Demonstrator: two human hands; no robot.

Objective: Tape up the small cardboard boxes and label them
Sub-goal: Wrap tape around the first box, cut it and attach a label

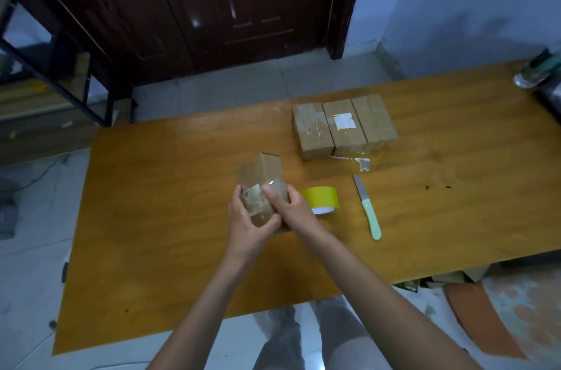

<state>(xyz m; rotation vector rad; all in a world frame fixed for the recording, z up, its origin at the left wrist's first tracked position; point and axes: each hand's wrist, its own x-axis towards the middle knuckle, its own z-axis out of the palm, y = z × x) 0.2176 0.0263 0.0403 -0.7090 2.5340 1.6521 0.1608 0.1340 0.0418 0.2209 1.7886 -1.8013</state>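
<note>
1. A person is standing at a wooden table, seen from a camera on their head looking down at both bare forearms.
2. Both hands are holding one small cardboard box upright over the middle of the table; whether its lower end is touching the tabletop cannot be told.
3. The left hand is gripping the box's lower left side, fingers curled round it.
4. The right hand is wrapping round the box's right side, with a fingertip pressing on a crinkled patch of clear tape on its front.
5. A roll of yellow tape is lying just beside the right hand, partly hidden behind it.
6. A knife with a pale green handle is lying to the right of the roll, blade pointing away from the person.
7. Three more cardboard boxes are sitting side by side, touching, further back on the table; the middle one is carrying a white label.
8. A scrap of torn tape is lying just in front of them.
</note>
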